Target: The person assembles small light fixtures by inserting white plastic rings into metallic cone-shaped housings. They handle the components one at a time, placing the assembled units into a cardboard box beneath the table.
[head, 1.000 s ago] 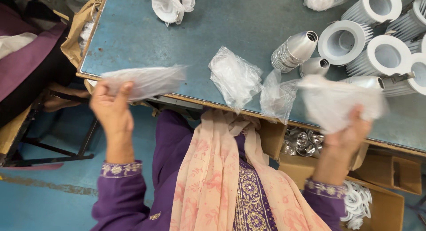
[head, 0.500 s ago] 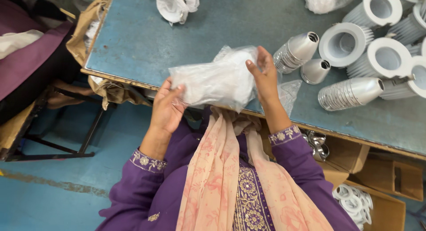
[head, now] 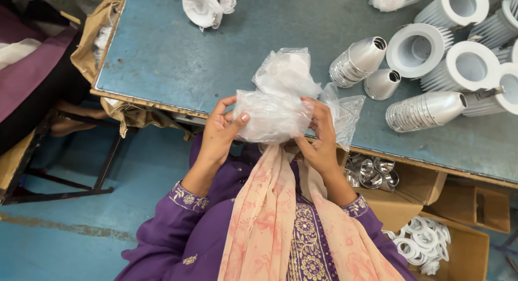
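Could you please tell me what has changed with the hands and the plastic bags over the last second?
The left hand and right hand, spread wide apart a second ago with a bag in each, have come together at the table edge. Both now grip one bunched clear plastic bag. The loose bags on the table, the metal cones and white ribbed housings stayed put.

We're looking at a small assembly workshop, a light-fitting line by the look of it. A worn blue bench (head: 162, 54) with a chipped wooden edge carries stacks of silver metal reflector cones (head: 359, 59) and rows of white finned lamp housings (head: 418, 46). Below the bench, open cardboard boxes sort parts by kind: shiny reflector cups (head: 372, 172) in one, white plastic rings (head: 423, 242) in another. Painted blue concrete floor (head: 70, 248) underneath.
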